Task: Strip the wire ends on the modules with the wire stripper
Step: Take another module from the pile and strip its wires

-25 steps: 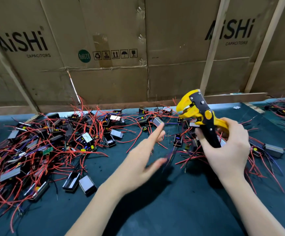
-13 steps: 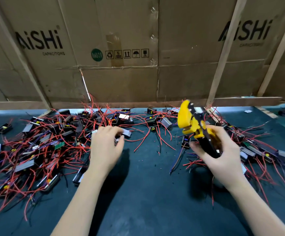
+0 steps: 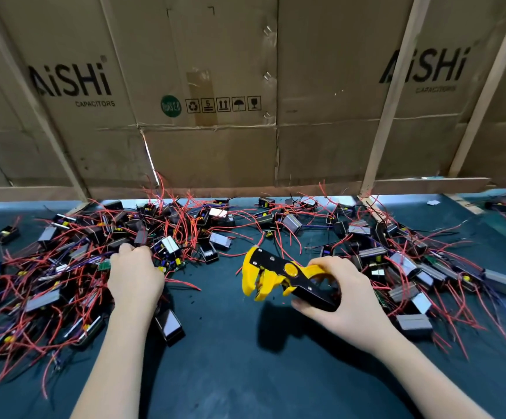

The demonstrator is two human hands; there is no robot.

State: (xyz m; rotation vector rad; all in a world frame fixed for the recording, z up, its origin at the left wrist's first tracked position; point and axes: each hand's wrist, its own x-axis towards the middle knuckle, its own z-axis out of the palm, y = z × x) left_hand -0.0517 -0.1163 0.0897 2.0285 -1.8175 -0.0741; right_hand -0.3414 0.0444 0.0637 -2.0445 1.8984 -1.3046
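Nearest us, right hand (image 3: 341, 293) wraps the stripper (image 3: 288, 278) handles, yellow head pointing left just over the worktop (image 3: 230, 358). Left hand (image 3: 135, 272) curls down into the left pile of modules (image 3: 167, 247) (what it pinches, we cannot tell). Further modules lie right; cardboard (image 3: 215, 86) stands behind.
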